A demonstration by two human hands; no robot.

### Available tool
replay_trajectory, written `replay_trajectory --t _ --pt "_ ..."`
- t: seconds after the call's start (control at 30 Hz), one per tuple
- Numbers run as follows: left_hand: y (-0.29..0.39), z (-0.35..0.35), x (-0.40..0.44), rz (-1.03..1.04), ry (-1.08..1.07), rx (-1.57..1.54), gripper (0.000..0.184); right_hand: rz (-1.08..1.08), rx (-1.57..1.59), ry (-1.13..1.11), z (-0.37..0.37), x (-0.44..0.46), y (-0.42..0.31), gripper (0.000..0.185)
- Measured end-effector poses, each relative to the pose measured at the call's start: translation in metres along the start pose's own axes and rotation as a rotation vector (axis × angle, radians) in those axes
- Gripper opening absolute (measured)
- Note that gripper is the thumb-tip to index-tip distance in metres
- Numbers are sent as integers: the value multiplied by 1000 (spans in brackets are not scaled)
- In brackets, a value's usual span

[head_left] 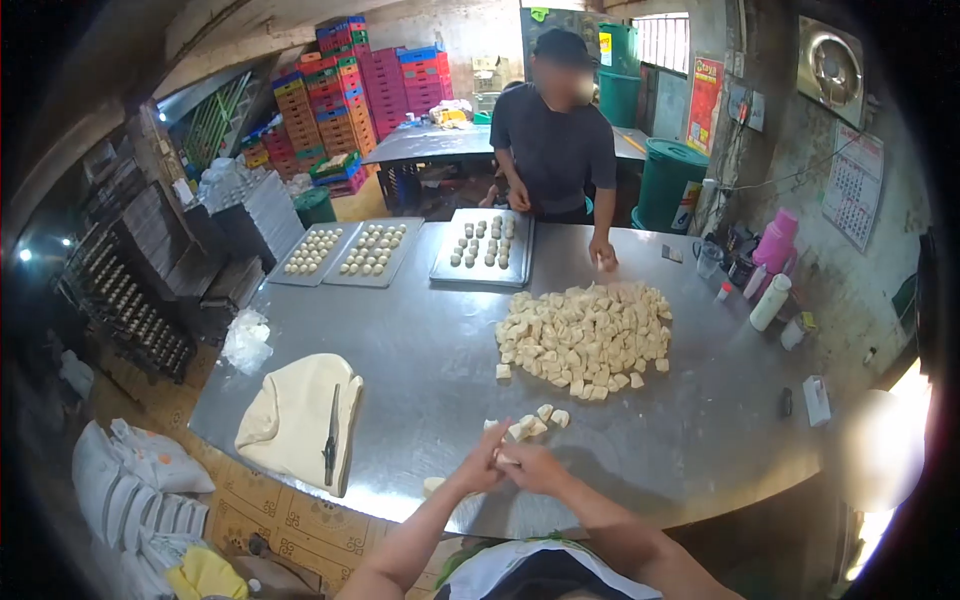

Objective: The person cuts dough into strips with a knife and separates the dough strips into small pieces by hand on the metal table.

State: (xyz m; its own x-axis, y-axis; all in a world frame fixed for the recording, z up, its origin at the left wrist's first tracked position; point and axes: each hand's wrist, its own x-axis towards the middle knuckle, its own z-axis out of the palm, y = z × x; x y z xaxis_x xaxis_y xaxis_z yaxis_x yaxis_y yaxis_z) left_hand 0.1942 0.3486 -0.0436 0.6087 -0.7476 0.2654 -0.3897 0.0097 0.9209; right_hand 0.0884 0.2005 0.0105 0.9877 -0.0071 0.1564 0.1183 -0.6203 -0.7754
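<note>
My left hand [480, 468] and my right hand [534, 468] meet over the near edge of the metal table [400, 400]. Their fingers are closed around a pale piece of dough [506, 458], mostly hidden by them. Just beyond lie several cut dough pieces [535, 424]. Another bit of dough [433, 485] rests left of my left wrist, partly covered by the forearm. A large heap of dough pieces [585, 340] spreads farther up the table. On the left sits a thick folded slab of dough [290, 415] with a dark-handled knife [331, 440] lying on it.
Across the table stands a co-worker [555, 140], one hand [602, 252] near the heap. Trays of dough balls [482, 277] line the far edge. A plastic bag [246, 342] lies at left. Bottles [770, 302] and a pink jug [777, 240] stand at right.
</note>
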Motion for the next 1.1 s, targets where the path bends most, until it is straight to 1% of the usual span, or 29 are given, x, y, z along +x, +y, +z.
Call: replay_trajectory --t 0.07,0.1,0.13,0.2,0.23,0.27,0.33,0.37,0.4,0.47,0.5,0.53,0.6,0.63,0.67,0.73,0.77,0.8,0.83,0.87,0.9,0.97,1.0,1.07,1.1 --pt "-9 -22 5 -97 -177 131 35 -6 101 221 -4 12 -23 28" --pt "-10 -18 7 -92 -178 121 35 -10 148 334 -6 16 -29 28" --pt "-7 -7 7 -120 -167 151 34 -5 135 333 -5 16 -24 28" --pt "-1 7 -1 -189 -136 218 30 215 -125 322 9 15 -3 28" --pt "14 3 -8 -198 -130 213 30 321 -250 308 15 16 3 29" --pt "30 -4 -13 -167 -226 293 28 317 -250 297 17 17 10 29" --pt "58 -16 -8 -86 -426 449 23 428 -368 173 5 21 24 30" --pt "61 -21 -5 -84 -420 443 23 484 -429 110 0 19 29 31" --pt "63 -31 -2 -145 -390 362 24 474 -437 104 -1 19 27 31" --pt "67 -44 2 -266 -311 205 26 110 -320 270 0 20 20 32" --pt "60 -38 -3 -271 -298 208 26 -64 -246 350 4 17 15 32" --pt "44 -27 -5 -93 -131 191 26 -80 -245 342 5 18 12 32" --pt "21 -10 3 275 203 167 28 -170 -150 140 1 28 5 32" --pt "25 -11 0 259 216 183 28 -206 -86 29 5 24 -3 33" --pt "28 -17 -3 90 87 182 28 -227 -62 10 7 22 -9 33" --pt "34 -35 -4 -244 -155 174 29 -268 52 169 -2 28 -19 30" --pt "30 -25 -10 -259 -135 189 29 -275 107 248 -7 26 -19 29" --pt "22 -5 -10 -196 -49 170 27 -295 119 234 -11 25 -12 29" --pt "26 6 -9 -132 35 152 24 -176 8 221 -12 23 -1 28" --pt "29 11 -12 -144 56 163 24 -55 -101 204 -11 18 9 28" --pt "49 16 -13 -196 -51 303 23 66 -213 187 -12 16 12 28" --pt "81 17 -10 -287 -290 580 23 49 -193 185 -16 21 18 28" --pt "81 17 -12 -290 -293 582 23 57 -186 191 -21 20 17 29" --pt "73 16 -18 -291 -182 395 25 70 -186 191 -30 16 14 29" --pt "68 11 -16 -285 -126 311 26 19 -155 182 -34 21 11 32"
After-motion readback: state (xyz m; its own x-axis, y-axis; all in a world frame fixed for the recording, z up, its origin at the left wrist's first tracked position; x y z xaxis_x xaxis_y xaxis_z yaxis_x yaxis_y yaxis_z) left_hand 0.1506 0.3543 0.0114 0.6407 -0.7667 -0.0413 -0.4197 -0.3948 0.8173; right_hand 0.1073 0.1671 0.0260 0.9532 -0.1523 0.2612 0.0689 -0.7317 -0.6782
